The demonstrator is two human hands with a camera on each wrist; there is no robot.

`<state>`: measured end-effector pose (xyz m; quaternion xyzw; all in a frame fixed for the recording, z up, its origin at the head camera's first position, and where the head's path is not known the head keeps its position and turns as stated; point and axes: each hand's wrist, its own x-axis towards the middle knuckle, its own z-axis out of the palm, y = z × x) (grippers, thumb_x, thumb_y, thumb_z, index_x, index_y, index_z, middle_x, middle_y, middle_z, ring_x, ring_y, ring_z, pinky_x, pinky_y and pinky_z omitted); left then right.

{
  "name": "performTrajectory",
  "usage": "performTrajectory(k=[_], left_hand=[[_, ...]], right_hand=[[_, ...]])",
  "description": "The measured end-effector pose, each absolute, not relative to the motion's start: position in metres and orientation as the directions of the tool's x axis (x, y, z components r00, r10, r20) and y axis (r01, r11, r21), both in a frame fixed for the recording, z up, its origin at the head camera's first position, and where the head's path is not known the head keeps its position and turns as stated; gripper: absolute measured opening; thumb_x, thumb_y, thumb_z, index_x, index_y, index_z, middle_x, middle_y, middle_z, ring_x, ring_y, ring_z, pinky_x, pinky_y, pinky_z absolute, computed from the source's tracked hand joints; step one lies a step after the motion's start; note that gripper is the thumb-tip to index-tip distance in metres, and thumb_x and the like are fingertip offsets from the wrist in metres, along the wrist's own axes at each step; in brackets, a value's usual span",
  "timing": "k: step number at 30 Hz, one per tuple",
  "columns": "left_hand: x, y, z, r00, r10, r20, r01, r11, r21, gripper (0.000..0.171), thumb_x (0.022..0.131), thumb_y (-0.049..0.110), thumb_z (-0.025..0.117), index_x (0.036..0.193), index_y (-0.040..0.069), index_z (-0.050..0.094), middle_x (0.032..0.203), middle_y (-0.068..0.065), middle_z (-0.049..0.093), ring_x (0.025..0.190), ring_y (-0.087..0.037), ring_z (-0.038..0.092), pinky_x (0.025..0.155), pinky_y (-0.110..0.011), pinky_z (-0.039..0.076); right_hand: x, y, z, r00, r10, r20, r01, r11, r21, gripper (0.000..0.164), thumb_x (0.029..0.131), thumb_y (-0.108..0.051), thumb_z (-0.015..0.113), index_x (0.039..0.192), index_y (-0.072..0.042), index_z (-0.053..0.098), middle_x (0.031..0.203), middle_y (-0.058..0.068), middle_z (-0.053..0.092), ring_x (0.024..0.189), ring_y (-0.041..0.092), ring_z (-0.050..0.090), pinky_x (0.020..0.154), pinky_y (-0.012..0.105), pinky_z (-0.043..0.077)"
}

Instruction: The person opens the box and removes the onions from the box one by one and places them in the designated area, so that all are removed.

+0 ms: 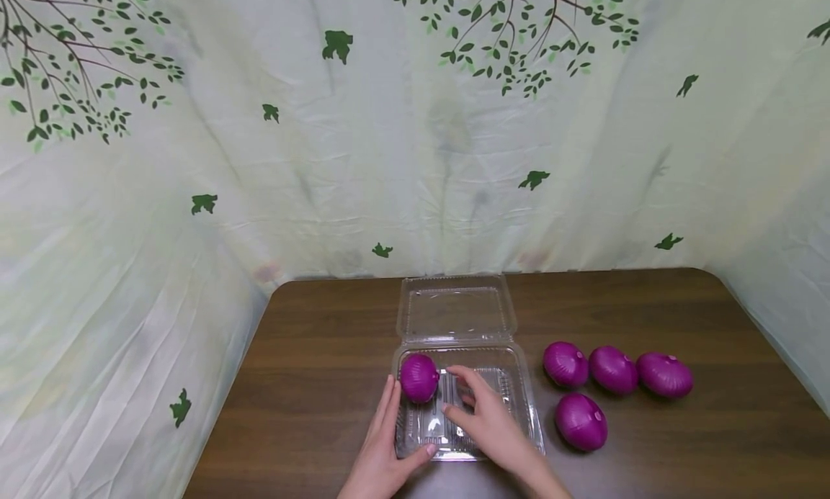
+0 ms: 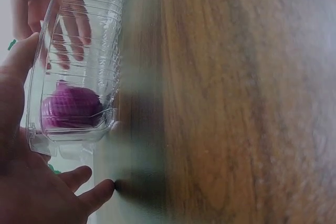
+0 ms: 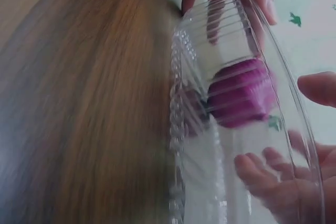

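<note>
A clear plastic clamshell container (image 1: 457, 456) lies on the table with its lid (image 1: 457, 308) folded back, away from me. One purple-red onion (image 1: 418, 378) sits inside, in the far left corner of the base. My left hand (image 1: 382, 456) rests along the container's left side, fingers nearly straight, thumb by the front edge. Over the base is my right hand (image 1: 486, 416), its fingers loosely bent and apart from the onion, holding nothing. Through the clear wall, the onion (image 2: 73, 106) shows in the left wrist view, and the same onion (image 3: 242, 94) in the right wrist view.
Several more onions (image 1: 613, 370) lie on the brown wooden table (image 1: 324, 355) to the right of the container. A pale cloth (image 1: 415, 160) with printed leaves and branches hangs behind the table and along its sides.
</note>
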<state>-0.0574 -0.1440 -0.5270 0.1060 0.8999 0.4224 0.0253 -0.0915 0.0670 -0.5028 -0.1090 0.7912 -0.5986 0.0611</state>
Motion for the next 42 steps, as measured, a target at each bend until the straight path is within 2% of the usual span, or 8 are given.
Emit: performTrajectory(k=[4,9,13,19,24,33,42], left_hand=[[-0.056,-0.144,-0.528,-0.975,0.213,0.067,0.188,0.619,0.763,0.107,0.081,0.056,0.074,0.159,0.014,0.015,0.165,0.000,0.005,0.146,-0.033,0.016,0.108,-0.062,0.027],[-0.057,-0.144,-0.530,-0.968,0.219,0.122,0.235,0.622,0.747,0.105,0.082,0.055,0.074,0.158,0.010,0.017,0.165,-0.005,0.009,0.145,-0.035,0.018,0.107,-0.061,0.028],[-0.057,-0.144,-0.529,-0.968,0.218,0.122,0.234,0.621,0.748,0.105,0.082,0.053,0.075,0.158,0.010,0.016,0.165,-0.006,0.009,0.145,-0.035,0.018,0.107,-0.061,0.028],[-0.057,-0.143,-0.527,-0.975,0.214,0.056,0.180,0.620,0.764,0.107,0.081,0.055,0.075,0.159,0.014,0.014,0.165,0.001,0.004,0.146,-0.030,0.014,0.109,-0.060,0.027],[-0.057,-0.143,-0.526,-0.975,0.215,0.053,0.177,0.612,0.771,0.106,0.081,0.052,0.076,0.159,0.016,0.013,0.165,0.001,0.004,0.147,-0.030,0.014,0.109,-0.060,0.027],[-0.057,-0.144,-0.526,-0.976,0.209,0.060,0.180,0.623,0.761,0.106,0.081,0.053,0.075,0.159,0.014,0.014,0.165,-0.001,0.005,0.146,-0.032,0.016,0.108,-0.061,0.028],[-0.057,-0.144,-0.525,-0.975,0.213,0.068,0.190,0.631,0.752,0.108,0.081,0.058,0.073,0.159,0.013,0.014,0.165,0.000,0.006,0.146,-0.031,0.016,0.109,-0.059,0.027]], right_hand=[[-0.098,0.058,-0.505,-0.967,-0.256,-0.003,-0.061,0.241,-0.969,0.063,0.088,-0.021,0.073,0.142,-0.006,0.046,0.143,0.026,0.044,0.127,0.045,0.046,0.101,0.052,0.044],[-0.109,0.050,-0.508,-0.966,-0.257,-0.024,-0.034,0.216,-0.976,0.068,0.085,-0.025,0.076,0.142,-0.004,0.045,0.139,0.028,0.047,0.123,0.046,0.050,0.094,0.052,0.049],[-0.117,0.045,-0.511,-0.968,-0.244,-0.052,-0.001,0.215,-0.977,0.072,0.085,-0.031,0.076,0.142,-0.002,0.045,0.137,0.028,0.049,0.120,0.044,0.052,0.090,0.052,0.051],[-0.124,0.035,-0.513,-0.972,-0.234,-0.037,-0.012,0.204,-0.979,0.071,0.085,-0.031,0.076,0.140,0.003,0.045,0.130,0.025,0.055,0.109,0.035,0.057,0.083,0.043,0.053],[-0.127,0.030,-0.514,-0.973,-0.225,-0.040,-0.011,0.222,-0.975,0.072,0.084,-0.030,0.077,0.138,0.005,0.045,0.126,0.024,0.058,0.103,0.030,0.059,0.081,0.038,0.053],[-0.125,0.028,-0.512,-0.976,-0.215,-0.027,-0.028,0.251,-0.968,0.071,0.081,-0.030,0.080,0.136,0.001,0.047,0.126,0.022,0.058,0.103,0.032,0.062,0.081,0.040,0.054],[-0.121,0.033,-0.505,-0.979,-0.203,-0.012,-0.023,0.168,-0.985,0.075,0.078,-0.024,0.083,0.139,-0.004,0.045,0.131,0.022,0.052,0.105,0.033,0.064,0.079,0.035,0.056]])
